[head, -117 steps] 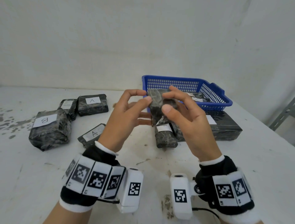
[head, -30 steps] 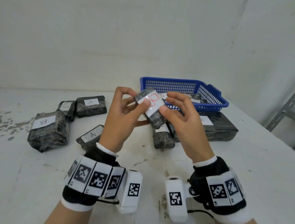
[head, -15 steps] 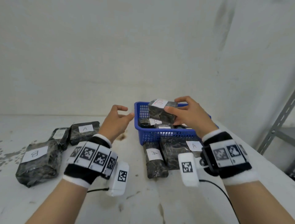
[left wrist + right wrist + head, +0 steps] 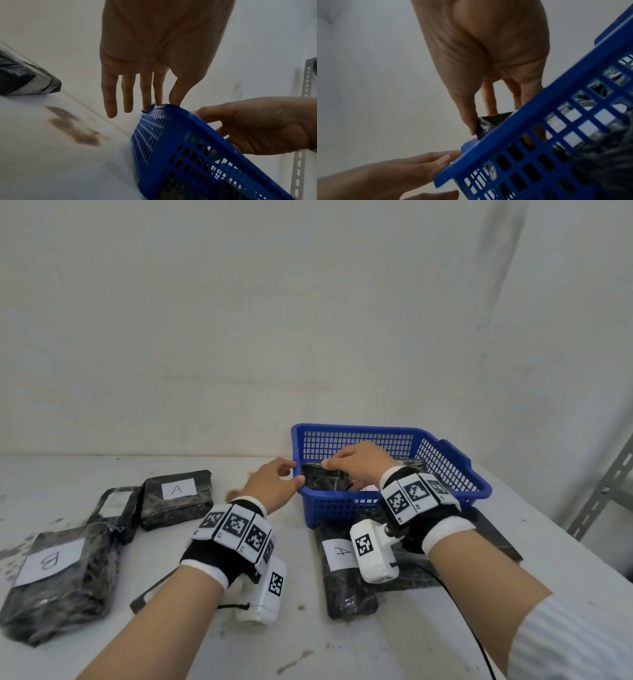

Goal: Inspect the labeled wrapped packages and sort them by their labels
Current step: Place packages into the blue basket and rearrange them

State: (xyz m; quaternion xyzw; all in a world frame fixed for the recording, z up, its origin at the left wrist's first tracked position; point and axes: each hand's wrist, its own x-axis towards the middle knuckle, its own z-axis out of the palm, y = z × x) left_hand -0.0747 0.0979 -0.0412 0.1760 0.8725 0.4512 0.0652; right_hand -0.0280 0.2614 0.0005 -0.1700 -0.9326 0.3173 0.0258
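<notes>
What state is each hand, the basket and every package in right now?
Right hand: reaching into the basket, gripping a wrapped package.
Left hand: open, fingers touching the basket's corner.
Blue basket: upright on the table, holding packages.
A package in front of the basket: flat, label up.
Far A package: flat, label up.
B package: flat, label up.
Small package: label unreadable.

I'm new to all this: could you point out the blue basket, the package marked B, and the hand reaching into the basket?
blue basket (image 4: 342, 503): head view, front wall.
package marked B (image 4: 51, 561): head view, white label.
right hand (image 4: 359, 462): head view, back of hand.
</notes>
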